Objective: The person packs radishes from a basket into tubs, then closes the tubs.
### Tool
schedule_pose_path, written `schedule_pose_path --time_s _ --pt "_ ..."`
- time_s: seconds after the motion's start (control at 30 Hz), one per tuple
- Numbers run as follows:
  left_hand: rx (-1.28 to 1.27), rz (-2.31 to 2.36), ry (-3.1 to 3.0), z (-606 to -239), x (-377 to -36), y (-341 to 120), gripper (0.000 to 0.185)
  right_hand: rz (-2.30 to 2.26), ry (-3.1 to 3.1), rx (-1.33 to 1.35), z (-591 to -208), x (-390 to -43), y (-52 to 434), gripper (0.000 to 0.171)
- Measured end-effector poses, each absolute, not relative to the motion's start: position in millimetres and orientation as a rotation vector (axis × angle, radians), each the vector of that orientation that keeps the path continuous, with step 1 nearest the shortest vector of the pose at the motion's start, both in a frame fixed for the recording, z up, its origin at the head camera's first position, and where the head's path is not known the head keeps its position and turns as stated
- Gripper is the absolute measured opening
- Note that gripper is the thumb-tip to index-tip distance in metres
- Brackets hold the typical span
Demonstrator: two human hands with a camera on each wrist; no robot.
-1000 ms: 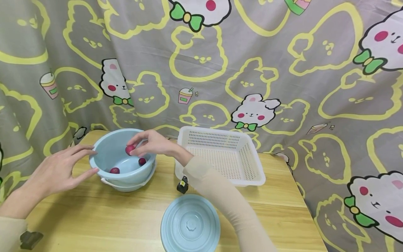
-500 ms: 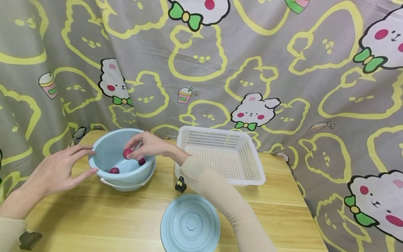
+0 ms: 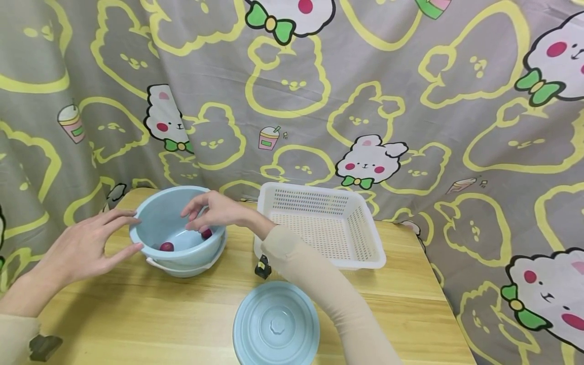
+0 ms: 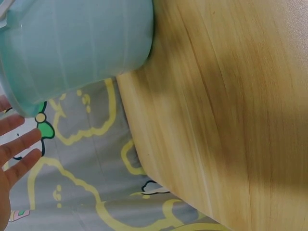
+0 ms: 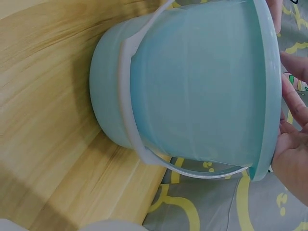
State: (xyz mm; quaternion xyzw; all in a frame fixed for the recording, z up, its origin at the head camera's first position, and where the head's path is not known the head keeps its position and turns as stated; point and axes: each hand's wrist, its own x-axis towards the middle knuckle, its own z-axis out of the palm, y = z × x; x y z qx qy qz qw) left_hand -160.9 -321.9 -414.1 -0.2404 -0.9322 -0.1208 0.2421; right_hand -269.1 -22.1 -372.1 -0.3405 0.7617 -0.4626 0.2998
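Observation:
In the head view, a light blue bucket (image 3: 178, 261) stands at the left of the table with two dark red plums visible inside, one plum (image 3: 166, 247) near its front wall and another plum (image 3: 207, 233) by the right wall, partly behind my right hand. My right hand (image 3: 216, 209) hangs over the bucket's opening, fingers loosely bent and holding nothing that shows. My left hand (image 3: 91, 246) is at the bucket's left rim with fingers spread, its fingertips touching or nearly touching it. The left wrist view shows these fingers (image 4: 19, 144) extended beside the rim.
A white perforated basket (image 3: 376, 248) stands right of the bucket, behind my right forearm. A round light blue lid (image 3: 276, 324) lies at the table's front. The bucket's white handle (image 5: 126, 91) hangs down its side. A patterned curtain (image 3: 292, 126) closes off the back.
My right hand first lowered a plum further left into the bucket, then let it go. That plum is now out of sight. The left hand stays at the rim.

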Motion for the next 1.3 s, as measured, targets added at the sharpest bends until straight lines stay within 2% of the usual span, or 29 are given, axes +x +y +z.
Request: schedule_pose_path --time_s 0.73,1.3 --pt "-0.648 -0.352 -2.548 -414.7 -161.2 -321.5 0.06 -1.306 1.966 -0.893 -366.4 -265.7 -14.1 0.03" --pt "-0.643 -0.357 -2.553 -414.3 -160.1 -321.0 0.059 -1.445 1.963 -0.858 -350.3 -274.5 24.9 0.034"
